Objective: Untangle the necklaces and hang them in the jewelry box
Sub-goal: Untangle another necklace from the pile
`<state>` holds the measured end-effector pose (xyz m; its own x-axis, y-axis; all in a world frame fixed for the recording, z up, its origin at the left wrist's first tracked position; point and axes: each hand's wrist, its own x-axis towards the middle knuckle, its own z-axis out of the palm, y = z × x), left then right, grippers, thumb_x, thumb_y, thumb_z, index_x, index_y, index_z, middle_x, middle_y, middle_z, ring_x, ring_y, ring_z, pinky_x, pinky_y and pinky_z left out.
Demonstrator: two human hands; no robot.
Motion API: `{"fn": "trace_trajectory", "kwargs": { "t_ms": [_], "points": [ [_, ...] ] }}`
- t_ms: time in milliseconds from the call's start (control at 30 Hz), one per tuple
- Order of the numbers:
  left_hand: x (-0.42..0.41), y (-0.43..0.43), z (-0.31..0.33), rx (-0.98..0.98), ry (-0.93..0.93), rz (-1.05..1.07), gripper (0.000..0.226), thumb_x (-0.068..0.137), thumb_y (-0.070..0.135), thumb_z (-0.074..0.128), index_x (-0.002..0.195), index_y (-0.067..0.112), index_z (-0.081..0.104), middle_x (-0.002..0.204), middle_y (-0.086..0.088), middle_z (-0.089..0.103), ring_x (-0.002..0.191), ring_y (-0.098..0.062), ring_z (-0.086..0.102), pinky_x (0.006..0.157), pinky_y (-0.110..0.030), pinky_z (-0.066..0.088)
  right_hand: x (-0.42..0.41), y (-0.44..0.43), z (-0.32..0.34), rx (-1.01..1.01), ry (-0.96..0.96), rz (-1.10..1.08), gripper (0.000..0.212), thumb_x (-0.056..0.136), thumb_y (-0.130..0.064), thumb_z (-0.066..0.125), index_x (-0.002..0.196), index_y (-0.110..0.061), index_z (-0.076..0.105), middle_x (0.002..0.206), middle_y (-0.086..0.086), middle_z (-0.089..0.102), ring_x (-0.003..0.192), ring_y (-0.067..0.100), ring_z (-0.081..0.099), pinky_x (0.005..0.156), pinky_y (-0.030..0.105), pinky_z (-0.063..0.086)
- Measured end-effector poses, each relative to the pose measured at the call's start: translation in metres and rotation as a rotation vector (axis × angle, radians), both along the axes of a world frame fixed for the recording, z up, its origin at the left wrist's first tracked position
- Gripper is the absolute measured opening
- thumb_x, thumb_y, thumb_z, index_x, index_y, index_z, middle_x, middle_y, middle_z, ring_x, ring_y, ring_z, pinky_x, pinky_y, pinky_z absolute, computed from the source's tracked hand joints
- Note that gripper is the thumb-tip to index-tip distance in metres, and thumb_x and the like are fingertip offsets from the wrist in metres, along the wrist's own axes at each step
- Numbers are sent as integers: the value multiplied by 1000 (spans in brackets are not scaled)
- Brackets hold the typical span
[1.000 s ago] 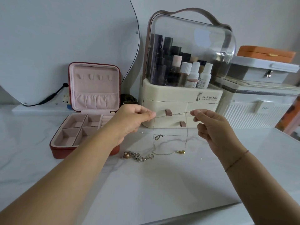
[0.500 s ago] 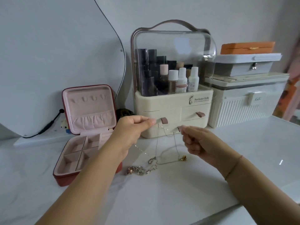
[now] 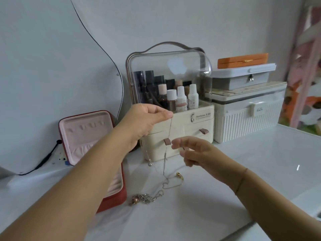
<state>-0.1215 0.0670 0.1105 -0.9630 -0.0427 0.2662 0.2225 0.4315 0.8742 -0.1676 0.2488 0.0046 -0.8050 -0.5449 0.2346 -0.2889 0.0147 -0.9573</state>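
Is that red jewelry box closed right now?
No, the jewelry box is open: its lid stands upright and shows its pink lining.

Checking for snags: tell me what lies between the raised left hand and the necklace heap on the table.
In the head view, only the thin chain itself, hanging from the left hand, past the right hand, down toward the necklace heap.

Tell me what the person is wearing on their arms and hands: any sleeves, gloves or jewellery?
No sleeves or gloves show; both arms are uncovered as far as the picture reaches. The left hand carries no ring or watch that can be seen. The right hand also shows no ring, though it is blurred. A thin reddish-brown bracelet, like a fine cord, circles the right wrist.
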Motion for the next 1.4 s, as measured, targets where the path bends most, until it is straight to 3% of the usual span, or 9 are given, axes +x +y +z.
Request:
{"fn": "trace_trajectory", "kwargs": {
  "t_ms": [67,300,433,533,700,900,1067,1200,1400],
  "points": [
    [-4,0,8,-52,26,1,16,78,34,73,86,20,75,48,18,59,49,2,50,60,-17,39,-1,-3,7,-9,36,80,32,94,-2,55,121,-18,63,122,0,64,66,7,52,69,25,46],
    [-8,-4,39,-224,109,5,13,82,23,72,88,11,73,36,19,49,30,7,41,38,-4,27,-13,-22,16,225,135,62,16,91,-5,61,98,-9,74,88,3,73,66,6,58,64,20,47],
    [-7,-26,51,-399,166,45,7,77,28,76,76,21,75,60,14,67,57,8,55,59,-10,39,-19,-18,13,245,104,36,11,89,-7,65,95,-5,74,72,-5,70,62,4,58,64,19,48],
    [-7,-46,53,-548,145,100,9,74,31,78,74,22,76,78,2,72,77,-11,61,73,-25,44,-21,-13,12,177,47,32,8,86,-7,68,93,-6,74,71,2,68,60,7,54,63,20,47],
    [-1,-73,43,-706,92,148,14,75,32,78,67,22,73,42,12,48,45,-3,40,53,-24,31,-25,-10,7,50,-46,-34,12,85,-11,70,91,-1,72,65,5,64,55,10,44,56,17,39],
    [7,-106,13,-708,61,242,16,74,32,77,63,24,71,45,19,54,50,-1,50,56,-22,35,-32,-7,2,5,-50,-167,17,86,-18,69,89,-2,72,59,-1,57,56,10,41,63,19,40],
    [14,-128,-25,-611,16,306,14,75,39,76,64,31,72,68,-6,69,76,-30,65,73,-35,50,-33,-11,7,-149,-116,-194,14,89,-16,65,89,-2,69,59,5,53,51,10,38,53,16,39],
    [24,-130,-47,-576,4,288,12,78,39,73,67,36,71,68,-17,65,58,-22,54,60,-26,39,-33,-17,12,-192,-142,-189,10,89,-14,64,84,-7,69,54,0,51,52,12,37,61,24,36],
    [34,-124,-68,-595,29,351,19,80,28,73,62,32,69,62,10,66,62,-11,61,66,-31,48,-32,-24,9,-113,-98,-139,14,91,-17,62,84,-8,69,52,-4,43,53,10,33,57,20,31]
  ]
}}
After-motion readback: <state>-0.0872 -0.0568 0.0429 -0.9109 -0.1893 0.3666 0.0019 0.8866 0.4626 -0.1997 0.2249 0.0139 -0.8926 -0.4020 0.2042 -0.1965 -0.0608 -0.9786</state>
